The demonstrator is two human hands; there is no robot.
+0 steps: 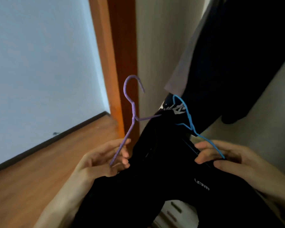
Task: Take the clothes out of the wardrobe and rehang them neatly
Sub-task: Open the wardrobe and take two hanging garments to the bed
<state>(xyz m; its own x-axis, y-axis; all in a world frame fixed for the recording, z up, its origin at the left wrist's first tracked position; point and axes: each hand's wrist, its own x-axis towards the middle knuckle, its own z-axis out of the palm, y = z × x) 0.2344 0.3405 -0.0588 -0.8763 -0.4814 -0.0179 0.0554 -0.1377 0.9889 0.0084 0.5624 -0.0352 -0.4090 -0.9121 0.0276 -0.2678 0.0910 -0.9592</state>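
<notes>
My left hand grips the lower arm of a purple wire hanger, its hook pointing up. My right hand holds a blue wire hanger together with the edge of a black garment. The black garment drapes between both hands and over my forearms, with small white lettering on it. The far arm of the purple hanger disappears into the black cloth. More dark clothes and a grey garment hang inside the wardrobe at the upper right.
The orange-brown wardrobe frame stands upright in the middle. A pale wall and wooden floor lie to the left. The wardrobe's beige inner wall is behind the hangers. A white drawer front shows at the bottom.
</notes>
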